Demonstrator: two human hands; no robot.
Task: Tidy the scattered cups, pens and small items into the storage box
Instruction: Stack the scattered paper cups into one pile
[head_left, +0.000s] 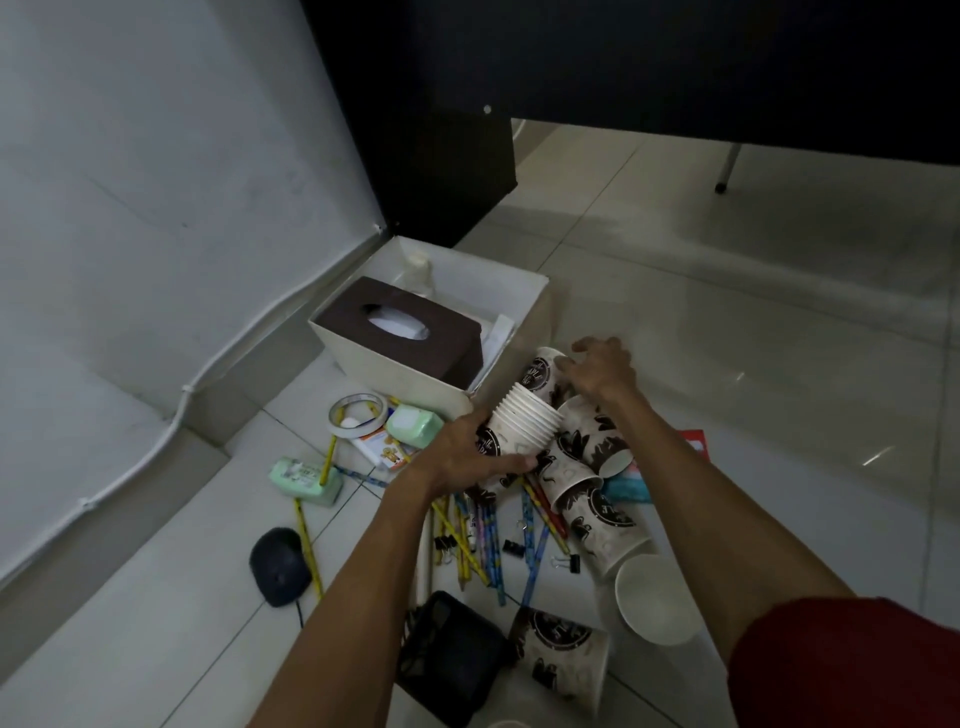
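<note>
1. Your left hand's (467, 457) fingers are curling round the base of the nested paper cup stack (524, 421).
2. Your right hand's (597, 369) fingers are seemingly pinching a single paper cup (543, 371) at the stack's mouth.
3. Both are sitting just beside the white storage box (387, 364).

The stack of paper cups (524, 421) I grip with my left hand (467, 457) and right hand (602, 369) is matt printed paper with smooth rolled rims. The floor tiles (727, 338) are glossy, the storage box (395, 379) matt off-white, and the tissue box (415, 332) dull brown. The mouse (280, 566) is matt dark plastic, and the wipes pack (306, 475) is shiny film.
</note>
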